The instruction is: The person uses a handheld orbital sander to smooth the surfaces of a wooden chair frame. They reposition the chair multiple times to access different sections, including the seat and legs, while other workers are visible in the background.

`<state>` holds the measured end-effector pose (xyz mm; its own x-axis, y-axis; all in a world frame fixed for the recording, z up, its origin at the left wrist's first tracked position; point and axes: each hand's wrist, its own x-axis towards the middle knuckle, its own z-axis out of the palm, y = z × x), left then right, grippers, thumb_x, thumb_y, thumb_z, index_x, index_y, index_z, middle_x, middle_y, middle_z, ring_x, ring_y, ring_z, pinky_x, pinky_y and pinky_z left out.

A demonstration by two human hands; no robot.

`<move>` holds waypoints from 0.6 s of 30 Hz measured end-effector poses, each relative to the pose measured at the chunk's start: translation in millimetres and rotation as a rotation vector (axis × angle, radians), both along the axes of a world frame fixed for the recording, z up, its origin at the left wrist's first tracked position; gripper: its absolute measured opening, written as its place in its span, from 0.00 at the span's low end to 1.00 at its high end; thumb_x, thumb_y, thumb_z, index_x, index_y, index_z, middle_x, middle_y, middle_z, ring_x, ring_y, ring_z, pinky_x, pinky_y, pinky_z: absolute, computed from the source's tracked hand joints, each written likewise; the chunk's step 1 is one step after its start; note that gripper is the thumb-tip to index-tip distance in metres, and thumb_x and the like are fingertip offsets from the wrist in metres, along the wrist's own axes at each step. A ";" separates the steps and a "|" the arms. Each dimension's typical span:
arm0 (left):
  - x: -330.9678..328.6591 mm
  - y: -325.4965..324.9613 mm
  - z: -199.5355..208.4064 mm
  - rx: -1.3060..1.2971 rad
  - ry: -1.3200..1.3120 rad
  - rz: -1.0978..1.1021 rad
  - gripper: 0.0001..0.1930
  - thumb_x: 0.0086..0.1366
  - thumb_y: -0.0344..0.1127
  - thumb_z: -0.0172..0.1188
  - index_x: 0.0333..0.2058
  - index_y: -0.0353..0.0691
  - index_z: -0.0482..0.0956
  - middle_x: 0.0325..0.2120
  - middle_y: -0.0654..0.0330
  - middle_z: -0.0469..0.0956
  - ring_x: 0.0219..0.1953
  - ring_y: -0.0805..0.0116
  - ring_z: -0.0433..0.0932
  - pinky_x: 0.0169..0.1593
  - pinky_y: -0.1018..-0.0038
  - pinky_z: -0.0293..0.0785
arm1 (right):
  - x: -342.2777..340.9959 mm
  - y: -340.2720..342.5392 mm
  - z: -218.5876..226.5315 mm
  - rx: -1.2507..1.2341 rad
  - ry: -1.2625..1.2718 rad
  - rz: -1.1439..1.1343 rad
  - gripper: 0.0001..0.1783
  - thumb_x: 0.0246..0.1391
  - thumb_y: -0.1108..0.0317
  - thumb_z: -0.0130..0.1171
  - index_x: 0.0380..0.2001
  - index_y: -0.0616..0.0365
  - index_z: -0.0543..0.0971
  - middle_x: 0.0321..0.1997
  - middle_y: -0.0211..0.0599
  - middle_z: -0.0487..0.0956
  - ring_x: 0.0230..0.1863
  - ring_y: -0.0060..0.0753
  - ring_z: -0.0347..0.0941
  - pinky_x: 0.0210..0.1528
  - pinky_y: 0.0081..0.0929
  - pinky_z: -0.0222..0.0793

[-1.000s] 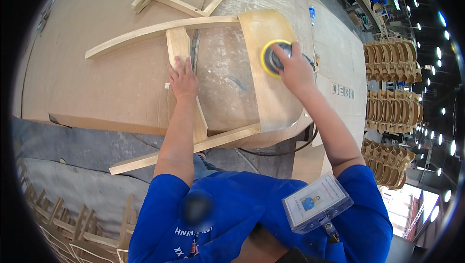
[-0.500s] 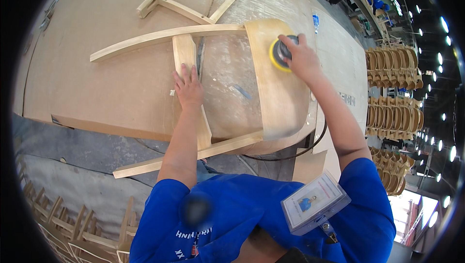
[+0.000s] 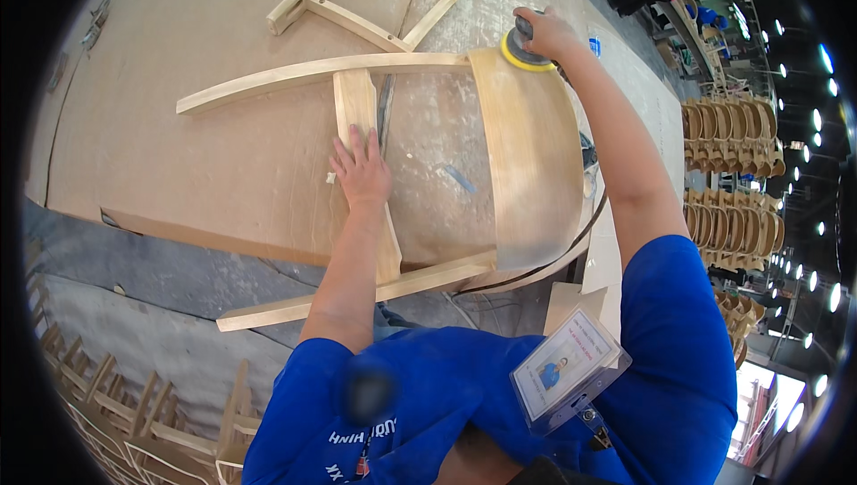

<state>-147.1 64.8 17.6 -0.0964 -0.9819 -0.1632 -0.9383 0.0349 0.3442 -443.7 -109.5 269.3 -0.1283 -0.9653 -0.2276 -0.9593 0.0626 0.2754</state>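
A wooden chair back frame lies on the covered worktable, with a wide curved backrest panel (image 3: 533, 155) at its right end, two long legs and a flat crossbar (image 3: 355, 99) between them. My left hand (image 3: 362, 169) rests flat on the crossbar, fingers spread. My right hand (image 3: 551, 34) grips a round sander (image 3: 527, 46), dark on top with a yellow pad rim. The pad sits at the panel's far end, by the corner where the far leg (image 3: 330, 72) joins it, and is tilted there.
Another wooden frame (image 3: 357, 34) lies at the back of the worktable (image 3: 223, 155). A dark hose (image 3: 571, 244) runs past the panel's near end. Stacked curved chair parts (image 3: 732, 222) stand at the right, wooden frames (image 3: 161, 409) at the lower left. Other people are at the far right.
My right hand has moved the sander away from me, from the panel's upper middle to its far end, and the pad has tilted. My left hand stays on the crossbar.
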 end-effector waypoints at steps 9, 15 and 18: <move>-2.2 1.1 -9.4 -0.067 -0.002 0.022 0.31 0.67 0.41 0.47 0.69 0.56 0.56 0.72 0.56 0.43 0.71 0.38 0.42 0.69 0.45 0.44 | 22.5 72.5 14.6 -0.033 -0.047 -0.002 0.38 0.48 0.64 0.69 0.62 0.24 0.65 0.59 0.46 0.66 0.50 0.53 0.77 0.50 0.42 0.75; -2.1 1.9 -16.2 -0.155 -0.059 0.011 0.31 0.67 0.41 0.48 0.69 0.57 0.57 0.72 0.56 0.45 0.71 0.39 0.45 0.67 0.47 0.49 | 30.1 118.5 28.5 -0.073 -0.068 -0.036 0.36 0.48 0.68 0.67 0.60 0.29 0.67 0.52 0.48 0.69 0.48 0.54 0.76 0.48 0.45 0.74; -2.9 1.0 -16.6 -0.133 -0.058 0.014 0.31 0.66 0.41 0.48 0.69 0.57 0.56 0.72 0.57 0.45 0.71 0.39 0.45 0.67 0.47 0.49 | 33.8 145.6 33.8 -0.104 -0.066 -0.037 0.36 0.48 0.68 0.67 0.60 0.29 0.67 0.52 0.47 0.69 0.46 0.55 0.77 0.48 0.45 0.74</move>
